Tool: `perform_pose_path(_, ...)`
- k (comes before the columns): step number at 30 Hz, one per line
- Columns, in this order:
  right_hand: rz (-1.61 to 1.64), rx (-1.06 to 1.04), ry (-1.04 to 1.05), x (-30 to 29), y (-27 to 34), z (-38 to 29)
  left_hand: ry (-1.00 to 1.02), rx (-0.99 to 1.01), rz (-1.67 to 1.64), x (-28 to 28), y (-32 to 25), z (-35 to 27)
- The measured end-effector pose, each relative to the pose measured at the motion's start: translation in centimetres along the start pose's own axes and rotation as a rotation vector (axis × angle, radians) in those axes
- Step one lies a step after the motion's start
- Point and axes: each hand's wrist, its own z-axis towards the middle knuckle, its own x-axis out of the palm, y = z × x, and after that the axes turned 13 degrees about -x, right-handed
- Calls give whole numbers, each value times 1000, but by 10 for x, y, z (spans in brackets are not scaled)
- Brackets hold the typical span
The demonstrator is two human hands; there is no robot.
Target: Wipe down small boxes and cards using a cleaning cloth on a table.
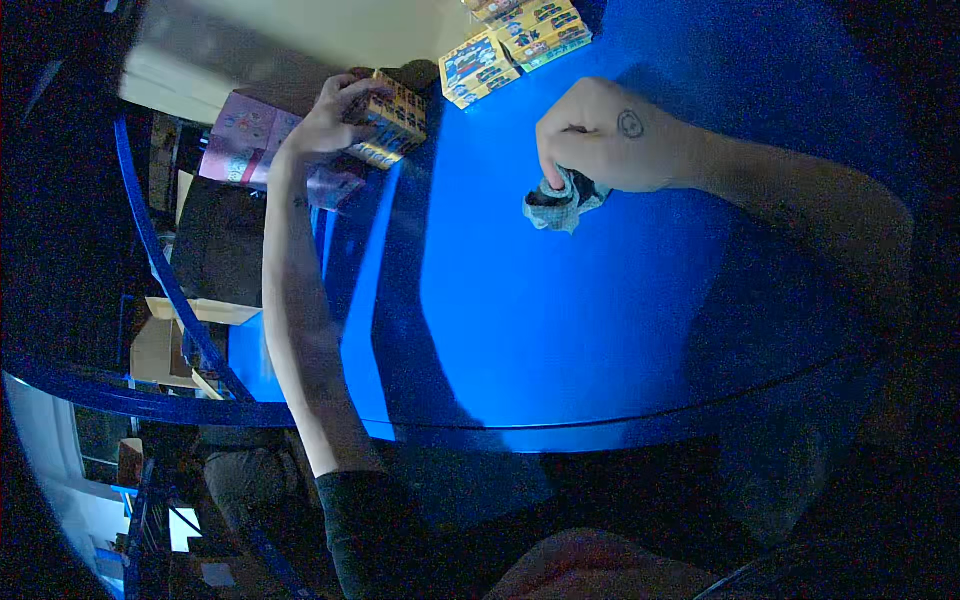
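Observation:
My left hand grips a stack of small yellow printed boxes at the far left of the blue table surface, fingers over the top and thumb at the near side. My right hand, closed in a fist with a drawn mark on its back, holds a crumpled pale checked cloth against the blue surface. Beyond it, between the hands, more yellow printed boxes stand stacked at the far edge.
Pink printed boxes lie left of my left forearm. An open cardboard box and a dark container are farther left, beyond a blue curved rail. A pale surface lies at the far side.

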Motion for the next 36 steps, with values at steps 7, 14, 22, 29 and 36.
perform_pose_path(7, 2, 80, -19, 1, 9, -1, -7, 15, 48, 0, -5, -2)
perform_pose_path(14, 17, -6, -7, 1, -4, 0, -309, 16, -477, -6, -11, -10)
perform_pose_path(22, -12, 181, 11, -5, -3, -7, -56, -558, -422, 6, -17, 40)
perform_pose_path(29, 59, -28, -1, 1, -3, 3, -104, -306, 4, 9, 13, 32)
perform_pose_path(36, 27, 83, 25, -1, 7, 2, 23, -469, -31, 8, 12, 52)
